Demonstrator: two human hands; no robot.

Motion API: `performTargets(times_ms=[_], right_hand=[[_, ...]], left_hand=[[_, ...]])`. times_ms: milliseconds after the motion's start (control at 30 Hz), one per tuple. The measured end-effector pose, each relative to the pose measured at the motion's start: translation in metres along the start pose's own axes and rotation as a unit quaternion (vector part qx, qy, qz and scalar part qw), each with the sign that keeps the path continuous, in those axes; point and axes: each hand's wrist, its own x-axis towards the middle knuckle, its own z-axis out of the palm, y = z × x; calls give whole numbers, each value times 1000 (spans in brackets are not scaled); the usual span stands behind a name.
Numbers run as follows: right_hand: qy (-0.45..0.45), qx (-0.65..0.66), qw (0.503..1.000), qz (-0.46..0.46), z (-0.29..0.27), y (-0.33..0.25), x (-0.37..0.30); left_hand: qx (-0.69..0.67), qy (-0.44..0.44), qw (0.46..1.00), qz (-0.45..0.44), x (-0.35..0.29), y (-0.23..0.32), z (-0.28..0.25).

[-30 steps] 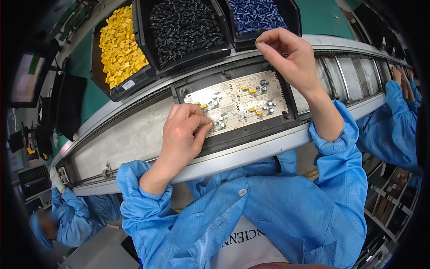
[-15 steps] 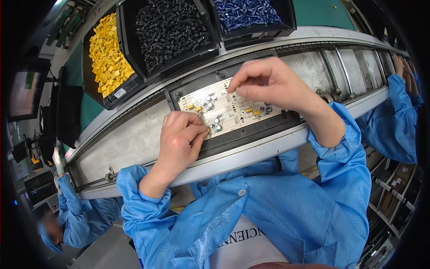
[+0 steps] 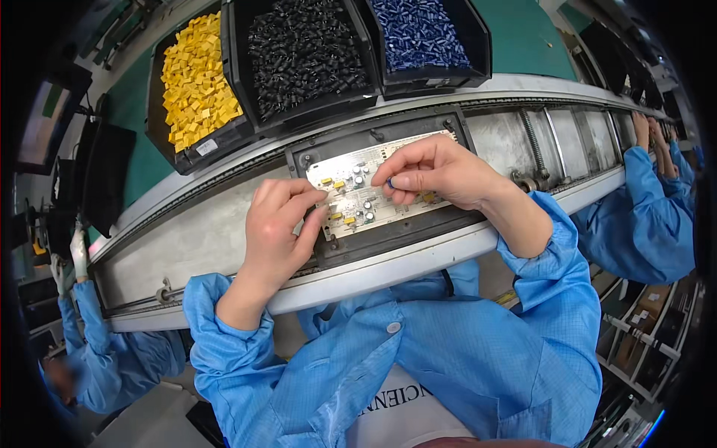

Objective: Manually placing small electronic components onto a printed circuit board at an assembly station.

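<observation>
A pale circuit board (image 3: 385,207) sits in a black carrier frame (image 3: 403,228) on the conveyor. It bears several small yellow block components (image 3: 340,184) and several round capacitors (image 3: 367,205). Over the middle of the board, my right hand (image 3: 448,173) pinches a small blue cylindrical component (image 3: 390,182) between thumb and finger. By the board's left edge is my left hand (image 3: 276,228), thumb and forefinger apart with nothing visible between them. Part of the board's right side is hidden beneath my right hand.
Beyond the conveyor rail (image 3: 246,153) stand three black bins holding yellow block components (image 3: 198,82), black components (image 3: 310,63) and blue components (image 3: 422,33). Co-workers in blue sleeves are at left (image 3: 93,321) and right (image 3: 638,187). A monitor (image 3: 52,112) stands far left.
My left hand has drawn back leftward off the board and its pinch has opened. My right hand has come down and left over the board, the blue component now showing in its fingers.
</observation>
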Motion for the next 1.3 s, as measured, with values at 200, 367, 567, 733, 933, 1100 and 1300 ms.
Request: performTargets(times_ms=[200, 367, 567, 733, 933, 1100, 1300], right_hand=[[12, -2, 1000, 2, 8, 2, -5], [9, -52, 999, -10, 7, 7, -11], [57, -310, 949, -15, 15, 3, -16], [85, -374, 922, -53, 23, 2, -16], [113, -482, 863, -97, 28, 5, -15], [109, -549, 815, -148, 29, 12, -12], [111, -572, 795, -171, 31, 16, -9]], left_hand=[[3, 7, 1000, 10, -1, 0, -1], [-1, 11, 1000, 14, -1, -3, -1], [-3, 10, 1000, 21, -1, -3, -1], [-5, -3, 1000, 21, -1, -4, -3], [-12, -32, 999, 36, -2, -4, -2], [0, -49, 998, 45, -1, -3, -1], [5, -87, 995, 51, 0, -6, 2]])
